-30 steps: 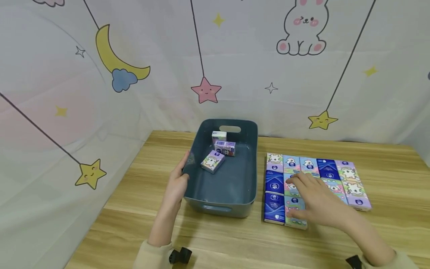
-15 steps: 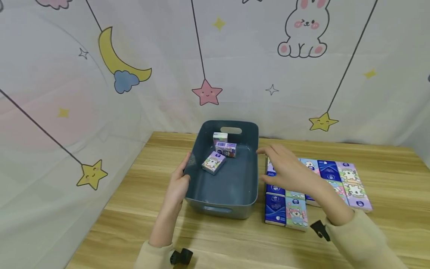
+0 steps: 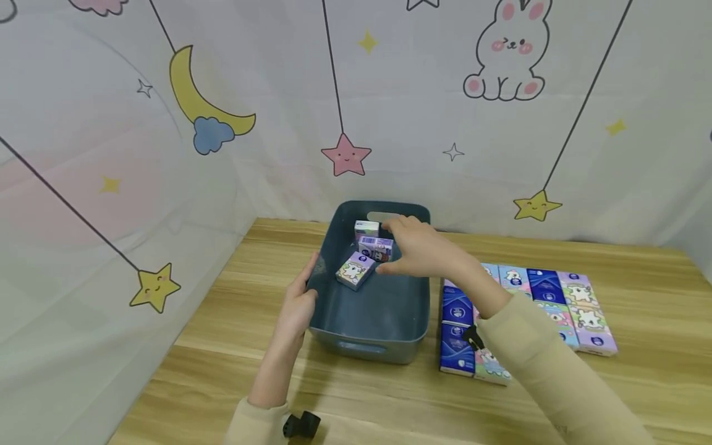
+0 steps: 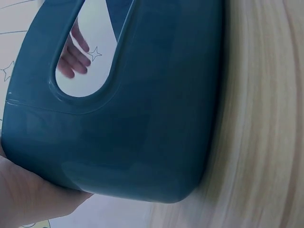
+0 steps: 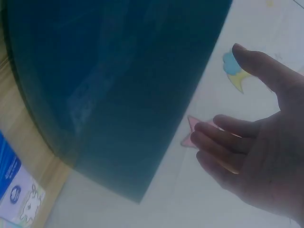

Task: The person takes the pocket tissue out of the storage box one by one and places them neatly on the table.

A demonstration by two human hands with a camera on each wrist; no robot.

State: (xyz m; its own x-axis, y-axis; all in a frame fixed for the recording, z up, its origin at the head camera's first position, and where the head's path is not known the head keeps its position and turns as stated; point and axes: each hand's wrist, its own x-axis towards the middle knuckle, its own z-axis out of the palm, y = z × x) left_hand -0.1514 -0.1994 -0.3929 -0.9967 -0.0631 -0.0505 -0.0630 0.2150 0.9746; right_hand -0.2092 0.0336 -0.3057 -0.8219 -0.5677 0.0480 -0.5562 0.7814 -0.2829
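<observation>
A blue-grey plastic bin [image 3: 384, 309] stands on the table with three small tissue packs inside: a purple one lying flat [image 3: 355, 271], a purple one on its side [image 3: 376, 248] and a paler one [image 3: 366, 230] behind. My left hand [image 3: 297, 306] grips the bin's left side near the front corner; its thumb [image 4: 57, 202] shows against the bin in the left wrist view. Above the bin's right half is my right hand [image 3: 419, 247], fingers and thumb spread apart. Its palm [image 5: 266, 166] shows in the right wrist view with nothing held.
Right of the bin, several tissue packs [image 3: 547, 288] lie flat in a block, blue and cartoon-printed. My right sleeve [image 3: 534, 346] covers part of them. A cartoon-printed cloth [image 3: 411, 117] hangs behind the wooden table [image 3: 222, 346] and along its left side.
My right hand has moved left from above the tissue pack block, past the bin's right rim, to over the bin's inside. My left hand keeps its grip on the bin.
</observation>
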